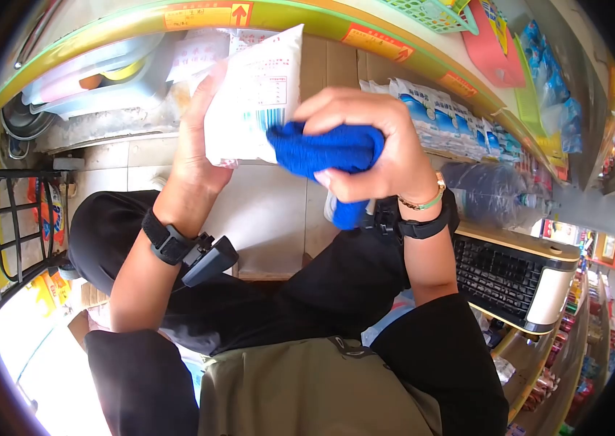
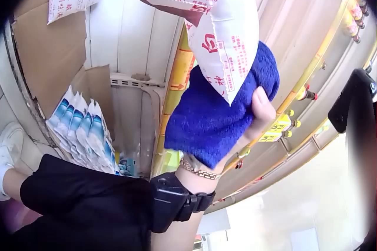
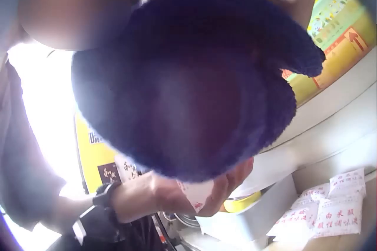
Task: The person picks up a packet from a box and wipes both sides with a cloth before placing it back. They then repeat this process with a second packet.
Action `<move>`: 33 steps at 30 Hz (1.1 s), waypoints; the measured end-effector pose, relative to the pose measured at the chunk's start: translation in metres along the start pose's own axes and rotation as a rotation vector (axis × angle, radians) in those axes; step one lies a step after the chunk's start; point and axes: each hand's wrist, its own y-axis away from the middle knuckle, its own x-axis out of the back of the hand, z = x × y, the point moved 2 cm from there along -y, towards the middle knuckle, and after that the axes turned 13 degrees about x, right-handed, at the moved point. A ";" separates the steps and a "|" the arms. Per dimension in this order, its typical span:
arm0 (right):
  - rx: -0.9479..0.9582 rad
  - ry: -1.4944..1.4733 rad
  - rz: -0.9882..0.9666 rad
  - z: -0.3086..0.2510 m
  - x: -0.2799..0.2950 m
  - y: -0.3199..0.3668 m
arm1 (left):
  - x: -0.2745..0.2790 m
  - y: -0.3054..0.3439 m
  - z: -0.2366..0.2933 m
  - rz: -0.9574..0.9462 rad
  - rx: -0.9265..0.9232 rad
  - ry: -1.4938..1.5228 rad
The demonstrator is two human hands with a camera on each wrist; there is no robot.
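Note:
A white plastic pouch with red print and a blue barcode (image 1: 249, 94) stands tilted in front of the person. The left hand (image 1: 200, 131) grips it along its left side and lower edge. Bunched in the right hand (image 1: 394, 138) is a blue cloth (image 1: 333, 149), its fingers and thumb curled round it. The cloth lies right at the pouch's lower right side, overlapping it in the head view. From the left wrist, a pouch corner (image 2: 227, 57) hangs in front of the cloth (image 2: 206, 115). In the right wrist view the cloth (image 3: 182, 92) hides most of the pouch.
A shelf with a yellow label strip (image 1: 293, 16) runs above the hands. White-and-blue packets (image 1: 438, 109) stand in a cardboard box to the right, near a large clear bottle (image 1: 485, 192). A plastic tub (image 1: 108, 83) and black wire rack (image 1: 17, 218) are at left. More white pouches (image 3: 330, 210) lie behind.

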 end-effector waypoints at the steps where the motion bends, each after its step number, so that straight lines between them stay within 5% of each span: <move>1: 0.012 -0.017 -0.028 -0.002 0.001 0.001 | 0.002 -0.001 0.002 0.009 -0.024 -0.019; 4: 0.019 -0.020 -0.039 -0.008 0.005 0.003 | 0.005 -0.001 0.003 -0.047 -0.001 -0.003; 10: -0.076 0.247 0.575 -0.002 0.007 0.005 | -0.007 0.004 -0.005 -0.122 0.077 -0.056; 12: -0.035 0.285 0.523 -0.001 0.005 0.005 | -0.013 0.006 -0.010 -0.247 0.250 0.066; 13: 0.007 0.320 0.471 -0.001 0.003 0.005 | -0.016 0.007 -0.013 -0.105 0.213 0.071; 17: 0.170 0.405 0.242 -0.006 0.000 -0.001 | -0.011 0.005 -0.010 -0.085 0.180 0.047; 28: 0.034 -0.080 -0.089 -0.015 -0.003 0.003 | 0.006 -0.002 0.000 -0.014 0.052 0.077; 30: 0.069 -0.058 -0.024 -0.019 0.008 0.000 | 0.003 -0.002 0.000 0.000 0.053 0.063; 33: -0.044 0.059 0.355 -0.016 0.013 0.003 | -0.005 0.001 0.002 -0.151 0.082 0.101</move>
